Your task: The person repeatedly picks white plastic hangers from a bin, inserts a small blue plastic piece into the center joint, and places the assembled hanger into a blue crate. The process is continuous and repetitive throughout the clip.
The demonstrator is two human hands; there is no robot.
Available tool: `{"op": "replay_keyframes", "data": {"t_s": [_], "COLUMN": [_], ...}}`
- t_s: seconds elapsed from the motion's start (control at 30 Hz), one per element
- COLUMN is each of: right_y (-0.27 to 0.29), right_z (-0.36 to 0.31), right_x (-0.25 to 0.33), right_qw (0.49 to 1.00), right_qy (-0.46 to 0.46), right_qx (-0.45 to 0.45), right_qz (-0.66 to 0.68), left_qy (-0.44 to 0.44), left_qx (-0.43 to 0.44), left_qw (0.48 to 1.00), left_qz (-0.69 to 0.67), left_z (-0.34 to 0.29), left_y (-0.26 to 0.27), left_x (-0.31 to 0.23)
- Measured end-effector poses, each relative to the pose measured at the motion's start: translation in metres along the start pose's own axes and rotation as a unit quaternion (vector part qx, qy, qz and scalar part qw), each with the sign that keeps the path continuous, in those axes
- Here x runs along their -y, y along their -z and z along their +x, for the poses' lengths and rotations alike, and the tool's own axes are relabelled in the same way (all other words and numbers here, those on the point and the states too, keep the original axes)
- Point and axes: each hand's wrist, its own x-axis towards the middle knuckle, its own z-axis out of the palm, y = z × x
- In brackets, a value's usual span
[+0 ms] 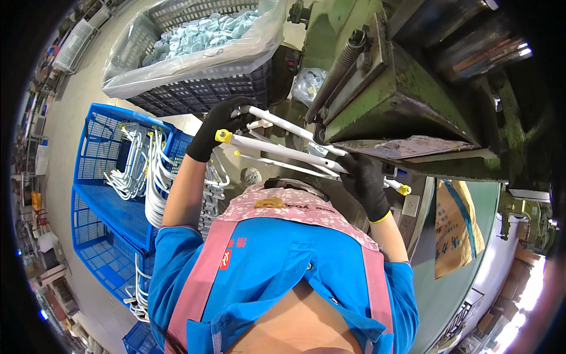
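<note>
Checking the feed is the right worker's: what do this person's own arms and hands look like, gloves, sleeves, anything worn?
Both hands wear black knit gloves: the left hand and the right hand, whose glove has a yellow cuff edge at the wrist. The forearms are bare below short blue sleeves. A pink apron with a small floral print and pink straps lies over the blue shirt.
</note>
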Motion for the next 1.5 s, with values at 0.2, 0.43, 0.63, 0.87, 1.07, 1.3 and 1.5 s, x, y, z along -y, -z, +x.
{"op": "replay_keyframes", "data": {"t_s": [0.2,0.43,0.63,0.87,1.07,1.3,1.5], "right_y": [-0.007,0.003,0.009,0.004,-0.009,-0.026,-0.023], "right_z": [0.002,-0.003,-0.001,0.0,-0.004,-0.004,-0.008], "right_x": [-0.007,-0.003,0.007,0.008,0.006,0.004,0.011], "right_qw": [0.993,0.994,1.0,0.991,0.99,0.985,0.988], "right_qy": [0.036,0.039,0.011,0.047,0.03,0.076,0.035], "right_qx": [-0.11,-0.099,-0.025,-0.12,-0.139,-0.147,-0.088], "right_qz": [-0.009,-0.012,-0.01,-0.046,0.008,-0.043,-0.122], "left_qy": [-0.01,-0.025,-0.018,0.007,-0.04,0.027,0.0], "left_qx": [0.022,0.018,0.02,0.033,0.056,0.063,0.023], "left_qw": [1.0,1.0,1.0,0.999,0.997,0.997,0.999], "left_qz": [0.011,0.002,0.0,-0.004,-0.023,-0.047,-0.025], "left_z": [0.009,0.01,0.01,0.016,0.02,0.015,0.004], "left_y": [-0.002,-0.007,-0.003,-0.001,0.002,-0.013,-0.021], "left_x": [-0.002,-0.007,-0.002,-0.003,0.01,0.051,0.056]}}
